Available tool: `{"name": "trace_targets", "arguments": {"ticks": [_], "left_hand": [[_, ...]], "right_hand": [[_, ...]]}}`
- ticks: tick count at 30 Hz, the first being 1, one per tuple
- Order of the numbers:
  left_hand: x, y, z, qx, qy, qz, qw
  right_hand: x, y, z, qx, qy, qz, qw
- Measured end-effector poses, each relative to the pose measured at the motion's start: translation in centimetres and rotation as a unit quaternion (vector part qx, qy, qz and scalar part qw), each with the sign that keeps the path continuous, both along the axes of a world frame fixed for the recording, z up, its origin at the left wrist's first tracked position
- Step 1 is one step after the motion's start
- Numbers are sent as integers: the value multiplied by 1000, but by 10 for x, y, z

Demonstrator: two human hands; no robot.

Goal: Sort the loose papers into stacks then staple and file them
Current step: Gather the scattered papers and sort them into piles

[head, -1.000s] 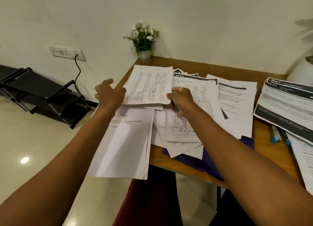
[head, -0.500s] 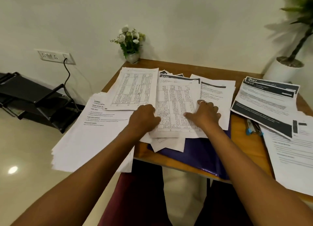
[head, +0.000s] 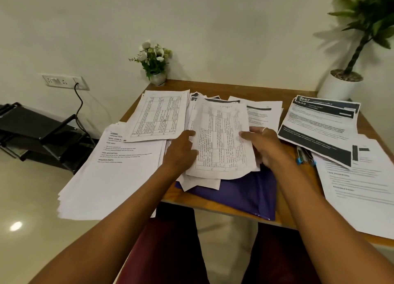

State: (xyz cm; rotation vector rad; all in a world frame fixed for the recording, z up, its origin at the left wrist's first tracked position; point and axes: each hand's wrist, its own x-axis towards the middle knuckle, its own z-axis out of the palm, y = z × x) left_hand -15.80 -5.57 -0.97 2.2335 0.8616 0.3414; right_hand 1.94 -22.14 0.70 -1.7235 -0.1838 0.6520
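On the floor at the far left a black rack [head: 32,130] was seen, below a wall socket [head: 64,82] with a cable plugged in. A stack of text pages [head: 119,173] was laid over the left edge of the table [head: 223,87], partly overhanging it, and was overlapped at the back by a stack of gridded sheets [head: 160,113]. A small flower pot [head: 156,66] was set at the table's back corner.

In the middle a bundle of papers [head: 221,138] was held curled above a loose heap [head: 202,182]. Its left edge was gripped by the left hand [head: 181,151] and its right edge by the right hand [head: 266,145], thumb on top. A purple folder [head: 241,195] was partly covered by the heap.

Further right, pens [head: 303,156] were laid beside dark-banded sheets [head: 319,126]. A second pile of text pages [head: 362,185] was placed nearer, and a potted plant [head: 345,83] was stood behind.
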Motion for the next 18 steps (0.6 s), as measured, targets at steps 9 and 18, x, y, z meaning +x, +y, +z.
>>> {"name": "trace_targets", "arguments": {"ticks": [9,18], "left_hand": [[7,-11,10,-233,-74,-37,969],[-5,34,34,-282,-116,95,948]], "right_hand": [[23,-35,-5,14,57,-15,998],[-10,-3,-3,120,62,82,987]]}}
